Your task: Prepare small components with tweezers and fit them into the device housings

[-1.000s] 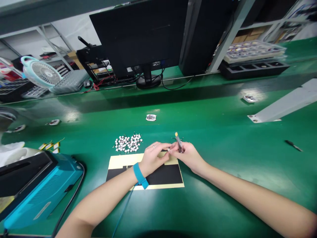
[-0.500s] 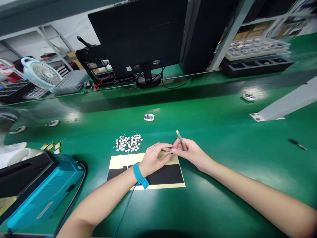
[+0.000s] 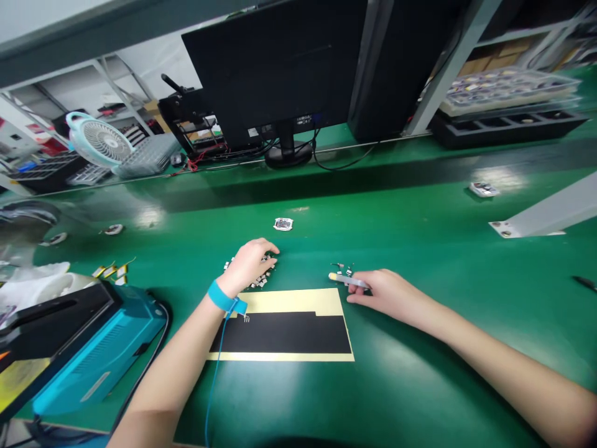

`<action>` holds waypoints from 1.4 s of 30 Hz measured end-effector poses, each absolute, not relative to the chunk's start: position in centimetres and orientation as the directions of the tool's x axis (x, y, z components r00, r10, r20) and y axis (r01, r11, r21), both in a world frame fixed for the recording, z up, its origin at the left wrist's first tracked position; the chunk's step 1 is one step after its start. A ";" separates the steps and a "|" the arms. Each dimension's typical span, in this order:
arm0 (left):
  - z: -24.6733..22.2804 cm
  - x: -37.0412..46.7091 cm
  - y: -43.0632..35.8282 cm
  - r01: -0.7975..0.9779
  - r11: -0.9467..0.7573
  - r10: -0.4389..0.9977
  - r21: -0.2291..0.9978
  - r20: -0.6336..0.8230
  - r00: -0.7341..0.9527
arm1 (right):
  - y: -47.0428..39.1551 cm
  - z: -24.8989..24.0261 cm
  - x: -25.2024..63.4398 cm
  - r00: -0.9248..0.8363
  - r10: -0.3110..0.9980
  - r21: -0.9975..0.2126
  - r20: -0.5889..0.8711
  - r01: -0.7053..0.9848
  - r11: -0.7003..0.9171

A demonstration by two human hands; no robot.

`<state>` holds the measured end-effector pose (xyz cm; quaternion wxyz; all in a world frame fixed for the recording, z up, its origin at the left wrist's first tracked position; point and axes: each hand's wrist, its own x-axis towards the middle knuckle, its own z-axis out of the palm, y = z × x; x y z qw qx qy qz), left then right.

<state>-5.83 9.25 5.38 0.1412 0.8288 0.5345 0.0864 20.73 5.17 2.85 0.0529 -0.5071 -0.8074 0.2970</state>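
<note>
My left hand (image 3: 250, 264), with a blue wrist strap (image 3: 226, 298) and its cord, reaches over a pile of small white-and-black parts (image 3: 261, 281). Its thumb and forefinger are apart above the pile, and part of the pile is hidden beneath the hand. My right hand (image 3: 380, 289) is closed around a slim grey tool with a yellow end (image 3: 347, 280) that points left. Just beyond that tool lie a few similar small parts (image 3: 344, 269). In front of both hands is a yellow sheet (image 3: 289, 300) bearing a black strip (image 3: 284, 333).
A teal-and-black machine (image 3: 88, 361) with a black cable stands at the left. Several yellow-taped pieces (image 3: 109, 272) lie behind it. A white-framed part (image 3: 283, 224) sits mid-table. Behind are a monitor (image 3: 280, 68) and a fan (image 3: 100, 140); a grey post (image 3: 555, 208) rises at right.
My hands have parted: the left has gone left to the pile, the right slightly right. The grey tool has tipped from upright to nearly flat. The view has shifted a little.
</note>
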 end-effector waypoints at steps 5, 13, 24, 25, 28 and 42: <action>5.1 -6.0 9.2 0.915 -0.386 0.916 0.118 -0.067 0.395 | 4.8 3.0 20.6 -0.433 0.901 -0.405 0.009 0.822 0.399; 4.2 -5.7 8.9 0.919 -0.395 0.913 0.012 -0.103 0.394 | 1.2 1.3 16.6 -0.630 0.777 -0.419 -0.008 0.707 0.570; 4.9 -3.6 7.7 0.819 -0.457 0.867 0.347 -0.032 0.498 | -0.2 1.6 15.1 -0.665 0.733 -0.134 -0.138 0.746 0.652; 5.2 -3.3 7.4 0.771 -0.453 0.859 0.447 -0.012 0.511 | -0.2 1.6 15.0 -0.660 0.739 -0.123 -0.137 0.751 0.648; 5.6 -2.4 6.7 0.624 -0.369 0.861 0.688 0.000 0.509 | -0.1 1.7 14.8 -0.658 0.742 -0.143 -0.132 0.753 0.642; 2.1 -0.9 6.5 -0.155 0.362 0.855 0.919 -0.261 0.449 | 0.8 1.7 14.8 -0.580 0.804 -0.439 -0.132 0.761 0.477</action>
